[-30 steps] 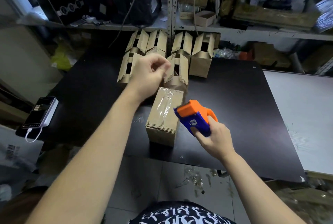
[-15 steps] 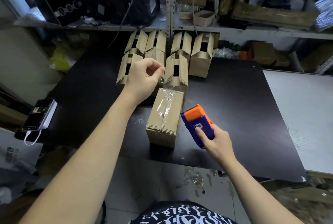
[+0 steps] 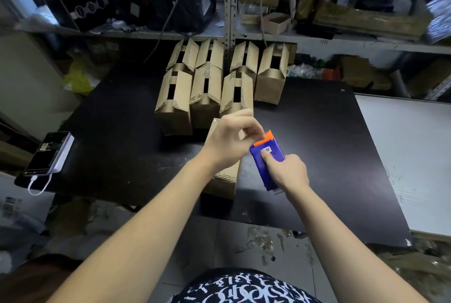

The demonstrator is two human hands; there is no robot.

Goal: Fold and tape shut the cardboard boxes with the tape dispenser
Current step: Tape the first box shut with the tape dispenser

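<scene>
Near the surface's (image 3: 317, 132) front edge, right hand (image 3: 288, 172) grips tape dispenser (image 3: 266, 156), left hand (image 3: 231, 139) pinches its orange tip, guessing the tape end needs freeing next.

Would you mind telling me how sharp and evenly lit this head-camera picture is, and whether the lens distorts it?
Head view: the centre is fairly sharp, though the left hand at the tape dispenser looks slightly smeared. Head view: the corners go soft, and the shelf bows from wide-angle distortion. Head view: the lighting is dim, with a pale sheen on the black table.
</scene>
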